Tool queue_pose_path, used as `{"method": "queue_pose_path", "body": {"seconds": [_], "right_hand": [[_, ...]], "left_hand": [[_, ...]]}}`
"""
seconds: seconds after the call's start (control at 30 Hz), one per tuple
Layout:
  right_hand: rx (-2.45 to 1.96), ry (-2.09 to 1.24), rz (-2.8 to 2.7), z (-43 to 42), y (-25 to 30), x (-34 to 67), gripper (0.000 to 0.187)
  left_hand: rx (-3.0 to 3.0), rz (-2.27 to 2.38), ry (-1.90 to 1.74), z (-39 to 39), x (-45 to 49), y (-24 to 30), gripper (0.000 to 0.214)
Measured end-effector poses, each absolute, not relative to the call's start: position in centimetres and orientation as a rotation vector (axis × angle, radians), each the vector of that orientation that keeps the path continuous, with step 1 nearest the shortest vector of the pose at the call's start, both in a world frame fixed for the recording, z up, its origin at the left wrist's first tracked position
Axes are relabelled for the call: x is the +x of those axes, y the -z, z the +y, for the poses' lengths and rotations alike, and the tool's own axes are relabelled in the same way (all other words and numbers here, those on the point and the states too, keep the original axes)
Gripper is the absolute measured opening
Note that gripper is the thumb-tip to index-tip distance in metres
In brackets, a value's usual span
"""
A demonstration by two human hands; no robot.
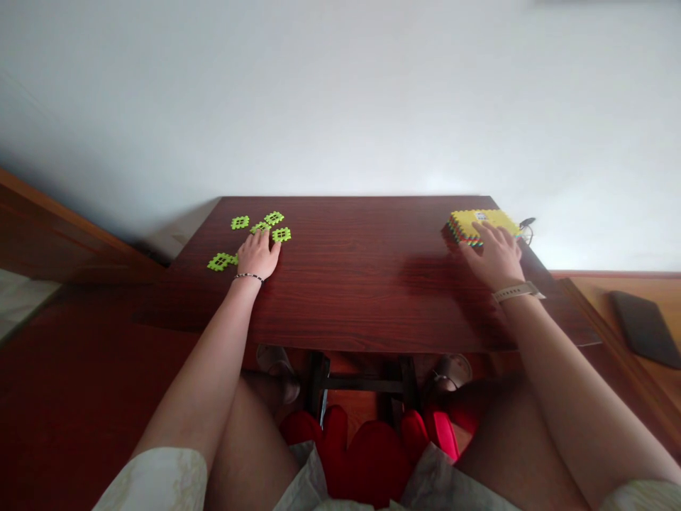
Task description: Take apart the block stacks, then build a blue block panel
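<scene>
Left hand (259,255) open and flat, on a dark wooden table (351,298), just beside lime-green interlocking tiles (260,231) at center left, right hand (494,257) open, fingers resting on a yellow-topped tile stack (479,226) at right.

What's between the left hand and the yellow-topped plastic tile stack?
Head view: from the left hand to the yellow-topped plastic tile stack, only dark-red wood-grain tabletop lies between.

From my station I log: glossy reddish wood-grain tabletop (345,298); matt lime plastic puzzle pieces (281,234), left; smooth plastic yellow-topped stack (479,221), far right.
</scene>
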State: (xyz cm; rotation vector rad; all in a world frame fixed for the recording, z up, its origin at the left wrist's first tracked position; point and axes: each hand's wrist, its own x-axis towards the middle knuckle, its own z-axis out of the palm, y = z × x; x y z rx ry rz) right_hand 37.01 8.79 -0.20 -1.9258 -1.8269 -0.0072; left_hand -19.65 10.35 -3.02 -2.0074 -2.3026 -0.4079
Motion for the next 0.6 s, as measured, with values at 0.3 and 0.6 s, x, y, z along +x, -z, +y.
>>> {"method": "queue_pose_path", "body": {"seconds": [0.3, 0.6], "right_hand": [[-1.970, 0.018, -1.770, 9.7, 1.0, 37.7, 0.070], [-2.009, -0.020, -1.711, 10.5, 1.5, 37.8, 0.082]], "left_hand": [[-1.969, -2.276, 0.423, 9.3, -20.0, 2.4, 0.066], [-2.016, -2.209, 0.390, 7.3, -17.6, 2.1, 0.056]]}}
